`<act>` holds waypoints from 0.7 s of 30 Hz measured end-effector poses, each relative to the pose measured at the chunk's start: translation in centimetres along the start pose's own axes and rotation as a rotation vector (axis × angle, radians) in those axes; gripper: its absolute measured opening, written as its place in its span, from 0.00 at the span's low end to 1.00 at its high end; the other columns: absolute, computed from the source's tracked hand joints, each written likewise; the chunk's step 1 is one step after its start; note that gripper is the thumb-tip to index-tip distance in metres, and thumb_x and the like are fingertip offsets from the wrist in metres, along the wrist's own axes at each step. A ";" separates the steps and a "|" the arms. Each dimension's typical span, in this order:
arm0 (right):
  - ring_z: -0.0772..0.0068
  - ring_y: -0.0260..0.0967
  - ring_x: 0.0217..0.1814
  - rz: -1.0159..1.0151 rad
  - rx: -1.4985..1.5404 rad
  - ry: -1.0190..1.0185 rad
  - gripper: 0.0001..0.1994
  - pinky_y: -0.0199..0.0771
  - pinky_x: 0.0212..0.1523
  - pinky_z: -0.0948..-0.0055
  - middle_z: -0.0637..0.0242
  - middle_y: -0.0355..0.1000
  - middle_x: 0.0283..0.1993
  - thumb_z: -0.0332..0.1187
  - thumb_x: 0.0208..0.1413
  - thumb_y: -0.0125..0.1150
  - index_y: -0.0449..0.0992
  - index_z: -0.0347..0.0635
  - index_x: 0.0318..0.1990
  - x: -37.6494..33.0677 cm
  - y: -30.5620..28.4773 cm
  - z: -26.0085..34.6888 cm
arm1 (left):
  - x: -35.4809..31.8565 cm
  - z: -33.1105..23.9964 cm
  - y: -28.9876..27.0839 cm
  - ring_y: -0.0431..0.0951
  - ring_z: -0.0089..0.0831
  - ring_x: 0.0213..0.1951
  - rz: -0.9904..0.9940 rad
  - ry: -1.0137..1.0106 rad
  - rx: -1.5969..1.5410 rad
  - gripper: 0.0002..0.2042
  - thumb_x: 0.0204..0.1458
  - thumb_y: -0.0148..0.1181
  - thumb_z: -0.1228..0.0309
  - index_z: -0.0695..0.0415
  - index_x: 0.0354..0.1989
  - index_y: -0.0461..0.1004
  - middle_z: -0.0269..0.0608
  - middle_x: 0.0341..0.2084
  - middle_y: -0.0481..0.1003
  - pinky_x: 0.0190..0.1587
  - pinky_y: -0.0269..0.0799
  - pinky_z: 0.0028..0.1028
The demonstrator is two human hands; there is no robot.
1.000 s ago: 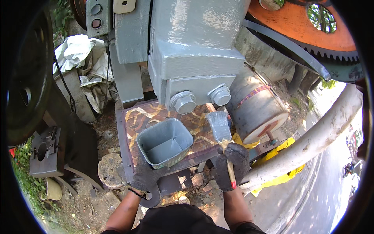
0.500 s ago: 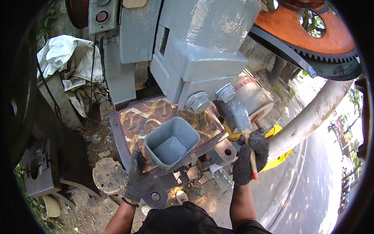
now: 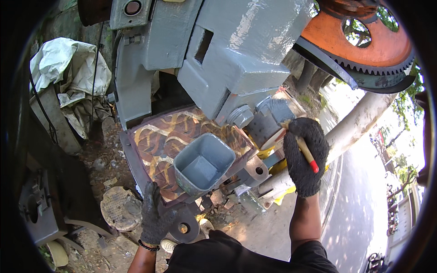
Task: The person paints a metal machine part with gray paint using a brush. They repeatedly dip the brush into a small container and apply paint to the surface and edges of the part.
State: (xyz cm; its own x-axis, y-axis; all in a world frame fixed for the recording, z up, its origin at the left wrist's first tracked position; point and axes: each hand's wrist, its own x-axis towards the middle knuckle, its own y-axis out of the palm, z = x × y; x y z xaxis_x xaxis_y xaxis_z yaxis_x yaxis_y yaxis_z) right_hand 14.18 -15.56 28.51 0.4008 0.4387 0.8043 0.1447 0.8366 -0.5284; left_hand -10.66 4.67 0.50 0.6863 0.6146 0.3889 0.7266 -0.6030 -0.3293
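My right hand [image 3: 309, 178], in a dark glove, is closed round a paintbrush [image 3: 304, 146] with a wooden, red-tipped handle. Its grey-coated bristles lie against or just in front of the right-hand bolt head below the grey machine block [image 3: 255, 75]; contact is hard to tell. My left hand [image 3: 157, 216], gloved too, rests with fingers stretched along the near left edge of a patterned board [image 3: 152, 136]. On that board stands a squarish container [image 3: 205, 157] with grey paint inside. Another large bolt head [image 3: 240, 117] shows left of the bristles.
An orange toothed wheel [image 3: 382, 43] overhangs the upper right. Below it a pale slanting trunk or pole [image 3: 359, 120] stands beside the road. Crumpled white sheeting [image 3: 68, 63] lies at left. A round cover [image 3: 120, 208] and dark metal parts [image 3: 38, 204] sit lower left.
My right hand has moved up and right with the paintbrush, carrying the bristles to the right-hand bolt. My left hand has slid slightly down along the board's edge. The view has shifted a little.
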 end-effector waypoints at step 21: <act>0.40 0.79 0.50 0.262 -0.220 -0.278 0.14 0.80 0.51 0.53 0.46 0.78 0.47 0.20 0.50 0.69 0.80 0.36 0.46 -4.2 1.1 2.6 | -3.0 3.9 -1.8 0.69 0.44 0.70 -0.026 -0.096 -0.450 0.43 0.53 0.74 0.76 0.65 0.76 0.54 0.54 0.70 0.64 0.71 0.66 0.42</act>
State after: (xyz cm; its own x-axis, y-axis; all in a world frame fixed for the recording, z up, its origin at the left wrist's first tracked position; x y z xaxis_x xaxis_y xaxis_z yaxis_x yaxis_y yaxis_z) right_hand 10.25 -15.66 25.25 0.1954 0.7232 0.6624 0.2719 0.6090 -0.7451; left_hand -13.86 5.90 -3.41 0.6830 0.6642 0.3038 0.6722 -0.7343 0.0942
